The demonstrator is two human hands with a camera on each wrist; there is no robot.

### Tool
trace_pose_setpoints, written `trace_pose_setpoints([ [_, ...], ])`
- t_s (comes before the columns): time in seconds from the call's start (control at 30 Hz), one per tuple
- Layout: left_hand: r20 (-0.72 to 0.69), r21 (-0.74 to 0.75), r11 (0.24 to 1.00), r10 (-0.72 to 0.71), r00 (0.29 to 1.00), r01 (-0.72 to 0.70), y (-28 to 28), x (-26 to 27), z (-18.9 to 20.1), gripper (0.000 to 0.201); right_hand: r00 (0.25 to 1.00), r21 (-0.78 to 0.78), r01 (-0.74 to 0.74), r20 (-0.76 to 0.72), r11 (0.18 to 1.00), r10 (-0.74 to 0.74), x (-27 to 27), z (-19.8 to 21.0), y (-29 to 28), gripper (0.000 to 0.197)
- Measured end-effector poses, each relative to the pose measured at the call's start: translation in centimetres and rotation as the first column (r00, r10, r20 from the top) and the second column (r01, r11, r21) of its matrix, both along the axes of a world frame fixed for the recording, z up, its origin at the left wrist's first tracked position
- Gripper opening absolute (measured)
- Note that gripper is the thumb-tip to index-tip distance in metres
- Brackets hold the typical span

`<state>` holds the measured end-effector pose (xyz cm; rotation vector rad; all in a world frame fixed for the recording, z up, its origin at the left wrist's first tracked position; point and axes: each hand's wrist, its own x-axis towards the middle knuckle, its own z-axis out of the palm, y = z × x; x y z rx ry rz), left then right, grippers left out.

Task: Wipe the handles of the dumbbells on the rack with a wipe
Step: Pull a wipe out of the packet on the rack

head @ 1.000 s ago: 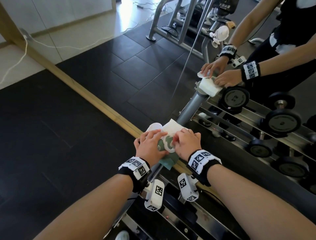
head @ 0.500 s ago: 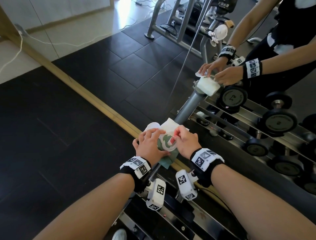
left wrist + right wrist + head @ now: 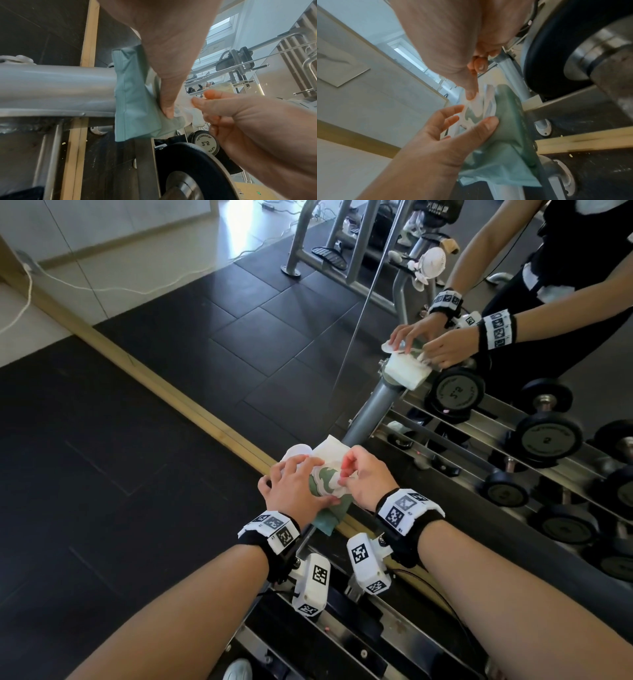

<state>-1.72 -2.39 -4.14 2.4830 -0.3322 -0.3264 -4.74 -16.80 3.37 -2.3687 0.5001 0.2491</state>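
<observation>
In the frame's middle, the right hand (image 3: 364, 479) now pinches a wipe (image 3: 186, 106) from the pack (image 3: 327, 491), which the left hand (image 3: 296, 491) grips; wiping can start soon.

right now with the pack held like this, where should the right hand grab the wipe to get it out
Pinch the white wipe where it bunches up out of the opening on top of the green wipes pack, coming from above and the right. The right hand already has it between thumb and fingertips there. The left hand presses the pack onto the rack post, so pulling up and away should work.
</observation>
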Motion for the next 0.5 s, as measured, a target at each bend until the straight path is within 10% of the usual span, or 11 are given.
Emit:
trace_pose_setpoints([
  [0.5, -0.122, 0.076, 0.994, -0.071, 0.99, 0.081, -0.2, 0.4, 2.5, 0.072, 0.93, 0.042, -0.057, 0.365, 0.997, 0.037, -2.2, 12.3, -6.6, 0.016],
])
